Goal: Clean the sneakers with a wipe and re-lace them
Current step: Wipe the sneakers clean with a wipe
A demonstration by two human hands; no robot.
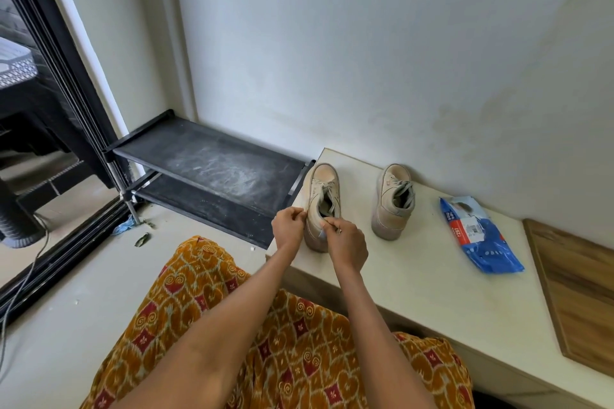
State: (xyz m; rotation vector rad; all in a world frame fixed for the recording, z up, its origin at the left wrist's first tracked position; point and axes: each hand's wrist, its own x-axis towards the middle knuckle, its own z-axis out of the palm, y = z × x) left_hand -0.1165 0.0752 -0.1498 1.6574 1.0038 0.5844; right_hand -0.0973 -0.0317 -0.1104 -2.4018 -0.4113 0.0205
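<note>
left hand [287, 222] pinching lace, right hand [345, 244] gripping sneaker [320, 199] heel

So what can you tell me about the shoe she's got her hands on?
The left sneaker is beige, canvas-looking, with a thick pale sole and loose greyish laces. It stands upright on the cream bench near its left edge, toe toward the wall. The left hand pinches at its heel side; the right hand pinches something small at its collar.

Matt canvas sneakers [324, 199], glossy plastic wipe pack [478, 236], grained wooden board [578, 292].
</note>
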